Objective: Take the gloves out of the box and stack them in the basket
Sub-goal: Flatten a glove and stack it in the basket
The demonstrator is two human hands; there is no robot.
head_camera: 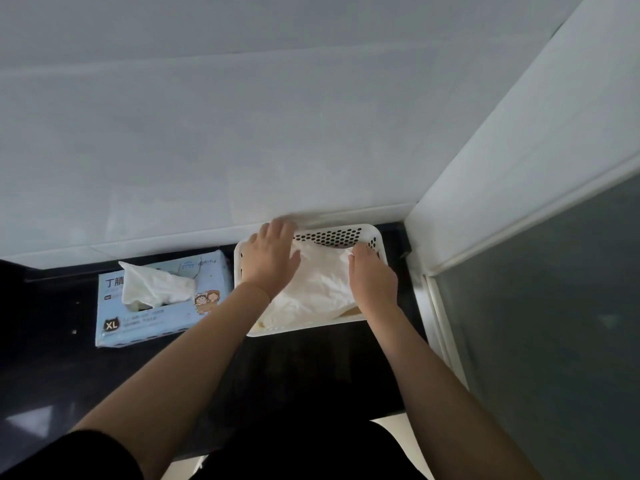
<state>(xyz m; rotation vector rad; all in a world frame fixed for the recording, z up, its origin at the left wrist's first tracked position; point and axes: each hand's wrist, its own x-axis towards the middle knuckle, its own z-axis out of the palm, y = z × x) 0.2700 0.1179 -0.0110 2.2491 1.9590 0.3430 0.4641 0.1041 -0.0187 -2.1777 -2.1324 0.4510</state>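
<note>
Gloves (311,289) lie piled in the white basket (346,233). The left hand (272,254) and right hand (372,275) press flat-fingered on them, probably to level the stack. One more glove (156,285) pokes from the box (207,282).

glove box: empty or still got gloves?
Not empty: a white glove sticks out of the blue box top opening. How many remain, cannot tell.

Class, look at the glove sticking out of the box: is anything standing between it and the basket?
Nothing visible blocks it. The white glove pokes from the light blue cardboard box, directly beside the white perforated plastic basket; only bare dark counter lies between.
</note>
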